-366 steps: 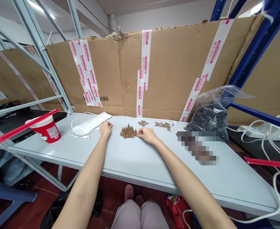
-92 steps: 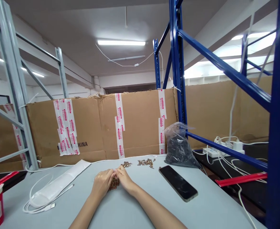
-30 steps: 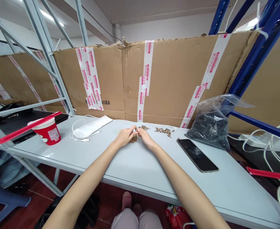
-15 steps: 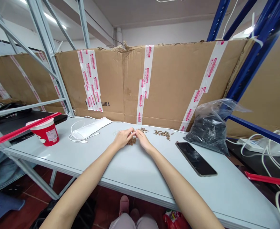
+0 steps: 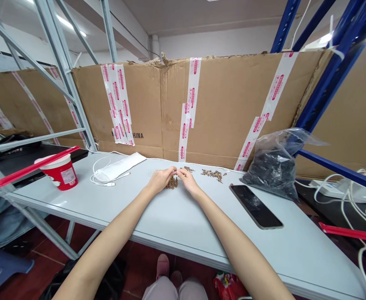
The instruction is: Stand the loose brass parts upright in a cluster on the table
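Observation:
My left hand (image 5: 161,179) and my right hand (image 5: 186,181) meet fingertip to fingertip over the table, both with fingers pinched together. Whatever lies between the fingertips is too small to make out. Right below them sits a pile of small brass-coloured metal pieces (image 5: 172,183), partly hidden by the left hand. Just past the right hand's fingers is another small cluster of brass-coloured pieces (image 5: 188,169). A looser group of similar pieces (image 5: 213,175) spreads out farther right. Faint clear bits (image 5: 151,172) lie to the left of my left hand.
On the grey table (image 5: 183,225), a black phone (image 5: 256,207) lies at right, before a clear plastic bag of dark material (image 5: 272,166). A red paper cup (image 5: 59,173) stands left, near a white pouch (image 5: 120,166) with cable. A taped cardboard wall (image 5: 145,108) closes the back.
Both hands stay in nearly the same place, with the fingertips shifting slightly against each other. The piles look the same.

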Motion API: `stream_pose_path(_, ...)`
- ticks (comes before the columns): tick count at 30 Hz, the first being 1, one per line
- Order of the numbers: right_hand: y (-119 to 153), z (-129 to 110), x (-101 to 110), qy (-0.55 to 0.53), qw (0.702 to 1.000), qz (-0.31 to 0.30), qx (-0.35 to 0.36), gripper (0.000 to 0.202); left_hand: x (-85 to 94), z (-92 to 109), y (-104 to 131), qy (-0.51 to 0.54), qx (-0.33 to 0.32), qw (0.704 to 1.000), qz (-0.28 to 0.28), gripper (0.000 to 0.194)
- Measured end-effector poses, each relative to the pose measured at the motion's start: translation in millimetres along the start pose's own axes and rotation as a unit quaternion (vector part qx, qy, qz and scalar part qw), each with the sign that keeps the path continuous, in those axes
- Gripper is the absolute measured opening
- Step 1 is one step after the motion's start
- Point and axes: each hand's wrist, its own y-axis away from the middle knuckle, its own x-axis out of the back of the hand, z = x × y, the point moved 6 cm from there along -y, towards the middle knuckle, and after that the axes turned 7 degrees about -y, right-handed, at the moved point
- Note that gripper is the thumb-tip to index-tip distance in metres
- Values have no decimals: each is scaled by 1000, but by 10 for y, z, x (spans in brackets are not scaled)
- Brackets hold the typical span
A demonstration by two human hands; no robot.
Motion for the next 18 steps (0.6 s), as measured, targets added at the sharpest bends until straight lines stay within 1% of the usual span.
stream_pose_path(3, 3, -59, 2, 0, 1000, 15, 8, 30, -18, -33, 6, 0, -5, 1000, 14, 31)
stream_pose_path(6, 9, -74, -33, -42, 999, 13, -9, 29, -25, -43, 16, 0, -20, 1000, 22, 30)
stream_pose_path(9, 28, -72, -104, -121, 992, -14, -41, 30, 5, -28, 24, -1, -31, 999, 22, 32)
stream_pose_path(12, 57, -70, -170, -188, 978, -44, -78, 31, 62, 7, 28, 13, -44, 999, 27, 33)
stream_pose_path(15, 84, -41, -213, -228, 965, -61, -116, 32, 87, 24, 26, 25, -44, 998, 32, 30)
stream_pose_path(18, 112, 3, -254, -255, 952, -76, -150, 33, 60, 22, 23, 22, -40, 999, 23, 27)
